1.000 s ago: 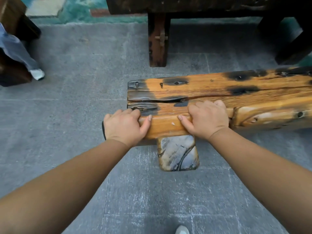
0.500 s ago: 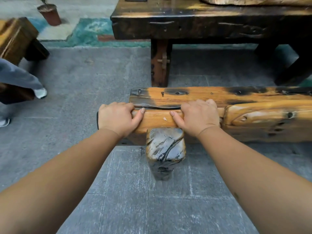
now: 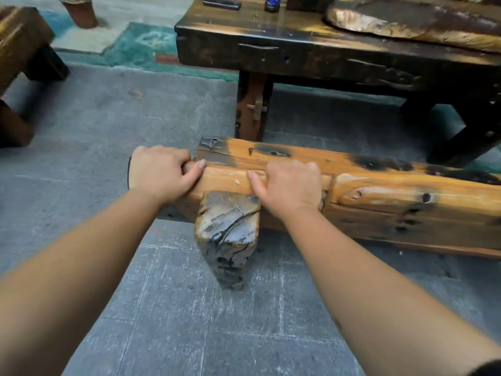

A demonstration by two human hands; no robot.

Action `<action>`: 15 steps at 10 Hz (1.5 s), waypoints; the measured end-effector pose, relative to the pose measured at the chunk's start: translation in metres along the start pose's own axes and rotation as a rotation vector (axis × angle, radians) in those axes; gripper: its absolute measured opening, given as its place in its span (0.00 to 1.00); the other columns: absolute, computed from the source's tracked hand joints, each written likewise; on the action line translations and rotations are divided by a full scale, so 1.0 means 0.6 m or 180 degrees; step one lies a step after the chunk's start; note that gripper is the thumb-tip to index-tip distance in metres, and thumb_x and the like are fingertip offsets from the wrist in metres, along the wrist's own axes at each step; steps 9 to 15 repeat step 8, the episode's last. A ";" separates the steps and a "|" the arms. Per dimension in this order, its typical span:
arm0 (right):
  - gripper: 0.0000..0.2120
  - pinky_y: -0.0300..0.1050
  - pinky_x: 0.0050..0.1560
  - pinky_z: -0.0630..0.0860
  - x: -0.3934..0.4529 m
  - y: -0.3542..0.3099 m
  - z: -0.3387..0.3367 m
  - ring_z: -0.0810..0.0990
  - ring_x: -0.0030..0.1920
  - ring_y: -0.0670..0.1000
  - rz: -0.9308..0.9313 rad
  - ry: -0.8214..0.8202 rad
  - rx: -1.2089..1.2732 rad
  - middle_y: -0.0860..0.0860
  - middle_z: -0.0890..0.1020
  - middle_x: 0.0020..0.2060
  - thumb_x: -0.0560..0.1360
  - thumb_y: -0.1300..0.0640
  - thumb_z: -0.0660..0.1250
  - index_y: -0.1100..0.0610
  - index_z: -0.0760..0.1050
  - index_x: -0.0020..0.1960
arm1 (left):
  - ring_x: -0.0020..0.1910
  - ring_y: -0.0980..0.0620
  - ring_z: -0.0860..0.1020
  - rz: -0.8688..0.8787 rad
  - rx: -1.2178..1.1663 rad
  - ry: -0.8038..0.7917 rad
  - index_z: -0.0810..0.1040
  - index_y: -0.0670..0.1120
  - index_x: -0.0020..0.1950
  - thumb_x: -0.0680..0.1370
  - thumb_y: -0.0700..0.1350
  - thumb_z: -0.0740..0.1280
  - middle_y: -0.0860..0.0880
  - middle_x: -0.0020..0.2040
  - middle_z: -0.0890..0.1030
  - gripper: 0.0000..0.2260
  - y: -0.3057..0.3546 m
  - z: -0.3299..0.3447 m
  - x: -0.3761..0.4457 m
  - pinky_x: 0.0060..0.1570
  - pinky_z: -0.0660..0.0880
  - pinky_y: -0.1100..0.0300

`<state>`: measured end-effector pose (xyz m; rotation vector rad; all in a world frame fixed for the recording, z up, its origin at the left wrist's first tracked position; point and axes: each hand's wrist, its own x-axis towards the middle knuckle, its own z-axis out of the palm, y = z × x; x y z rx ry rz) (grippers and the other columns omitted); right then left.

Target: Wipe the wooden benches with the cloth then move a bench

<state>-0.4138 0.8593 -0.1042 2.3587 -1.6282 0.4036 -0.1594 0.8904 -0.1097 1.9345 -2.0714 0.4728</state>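
Observation:
An orange wooden bench with black scorch marks runs from the centre to the right edge. Its grey, cracked leg stands on the stone floor below the near end. My left hand grips the bench's left end corner, thumb on top. My right hand clasps the near top edge just right of the leg. No cloth is in view.
A dark wooden table stands behind the bench, with a slab, a blue bottle and a black flat object on it. Another wooden bench sits at the left. A clay pot stands on the teal rug.
The view has tilted up and the bench now sits nearer the dark table. Both hands keep the same grip on the bench end. The trouser leg at left is gone from view.

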 end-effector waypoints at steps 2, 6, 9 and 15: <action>0.24 0.50 0.39 0.59 -0.001 0.002 -0.003 0.69 0.32 0.52 0.0021 -0.0086 0.0081 0.47 0.75 0.29 0.76 0.32 0.50 0.48 0.69 0.34 | 0.34 0.41 0.78 -0.0006 -0.0054 -0.0198 0.75 0.47 0.33 0.76 0.63 0.51 0.47 0.31 0.78 0.25 0.003 -0.008 0.003 0.37 0.66 0.53; 0.22 0.51 0.41 0.64 0.009 -0.007 -0.030 0.75 0.36 0.53 0.0226 -0.0761 -0.0031 0.47 0.72 0.31 0.75 0.33 0.52 0.47 0.69 0.35 | 0.35 0.44 0.77 -0.0166 -0.0061 -0.0831 0.74 0.51 0.34 0.73 0.67 0.55 0.51 0.32 0.78 0.22 -0.005 -0.024 0.011 0.37 0.62 0.54; 0.37 0.61 0.63 0.59 0.054 -0.011 -0.116 0.71 0.64 0.55 0.0783 -0.2231 0.0386 0.50 0.77 0.62 0.72 0.27 0.39 0.45 0.71 0.65 | 0.69 0.47 0.67 -0.0327 -0.0361 -0.1737 0.73 0.58 0.65 0.70 0.75 0.43 0.50 0.70 0.71 0.35 -0.010 -0.103 0.064 0.60 0.65 0.42; 0.37 0.61 0.63 0.59 0.054 -0.011 -0.116 0.71 0.64 0.55 0.0783 -0.2231 0.0386 0.50 0.77 0.62 0.72 0.27 0.39 0.45 0.71 0.65 | 0.69 0.47 0.67 -0.0327 -0.0361 -0.1737 0.73 0.58 0.65 0.70 0.75 0.43 0.50 0.70 0.71 0.35 -0.010 -0.103 0.064 0.60 0.65 0.42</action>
